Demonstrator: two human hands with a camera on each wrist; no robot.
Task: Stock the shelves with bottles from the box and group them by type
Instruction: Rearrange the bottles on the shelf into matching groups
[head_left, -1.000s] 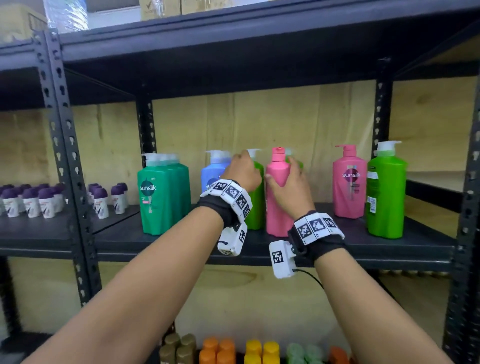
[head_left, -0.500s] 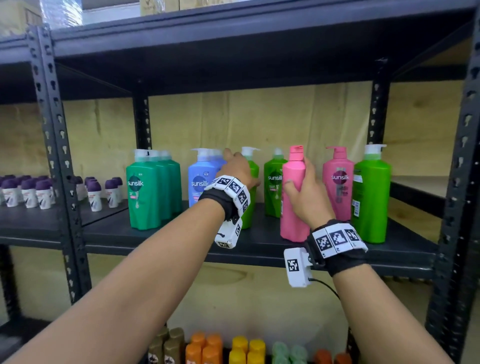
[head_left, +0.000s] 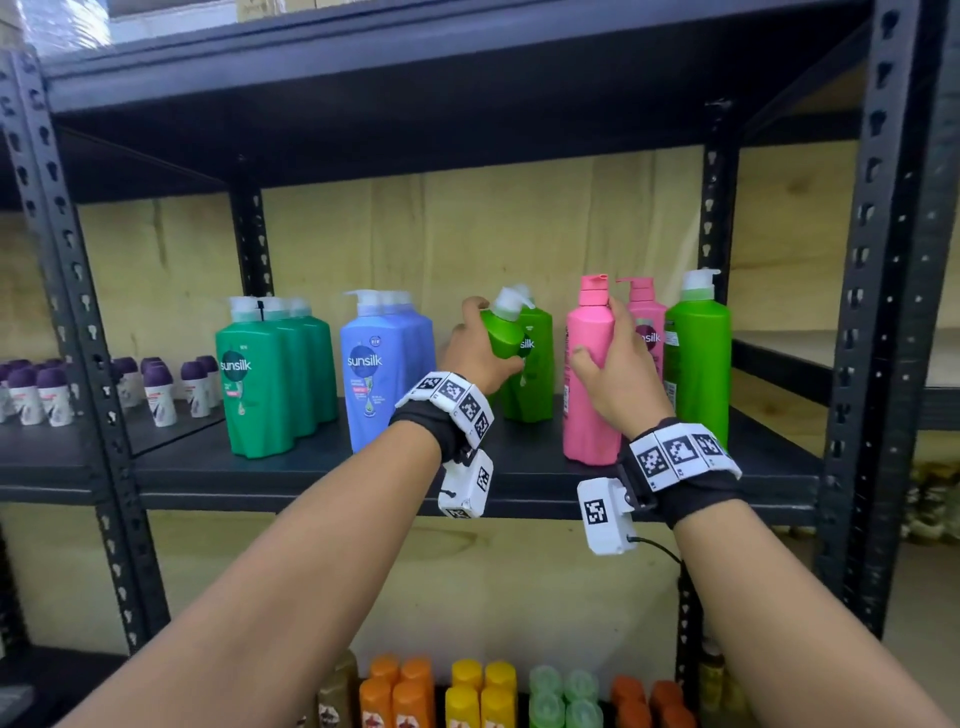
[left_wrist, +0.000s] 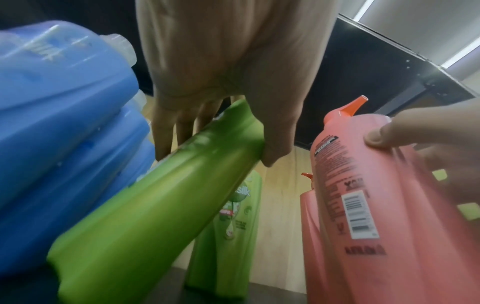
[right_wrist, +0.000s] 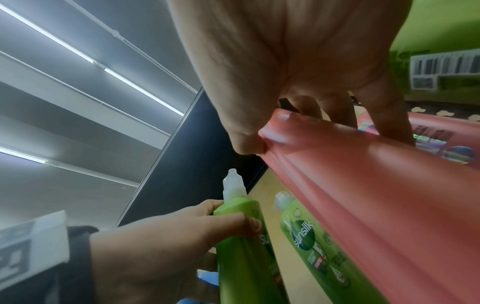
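Both hands full: right hand (head_left: 615, 371) wraps the pink bottle (head_left: 589, 384), base at the shelf's (head_left: 322, 475) front edge. Left hand (head_left: 478, 358) clamps a tilted green bottle (head_left: 501, 330) near its neck, beside another green one (head_left: 535, 374). Risk: the tilted base clips neighbours and topples them; pink sits near the drop-off.

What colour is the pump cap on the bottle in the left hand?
White, on a light green bottle that the left hand grips; the right wrist view shows it best.
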